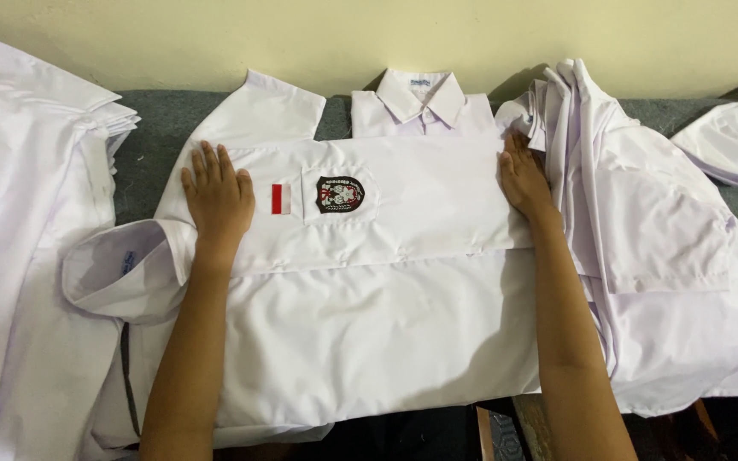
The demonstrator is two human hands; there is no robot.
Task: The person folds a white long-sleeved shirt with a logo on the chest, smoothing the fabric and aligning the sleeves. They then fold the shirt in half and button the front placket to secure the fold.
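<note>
Head view: white short-sleeved cotton school shirt (360,282) spread flat on grey padded surface (151,128), lower part folded up across chest, dark round badge (340,194) and red-and-white patch (281,199) facing up. Left hand (218,201) open, palm pressed beside patch; right hand (523,181) open, flat on fold's right edge. Hands well apart, gripping nothing. Probably light, soft, limp, crease-prone; best pinched at folded edges or shoulders. More white shirts heaped left (19,213) and right (668,248).
</note>
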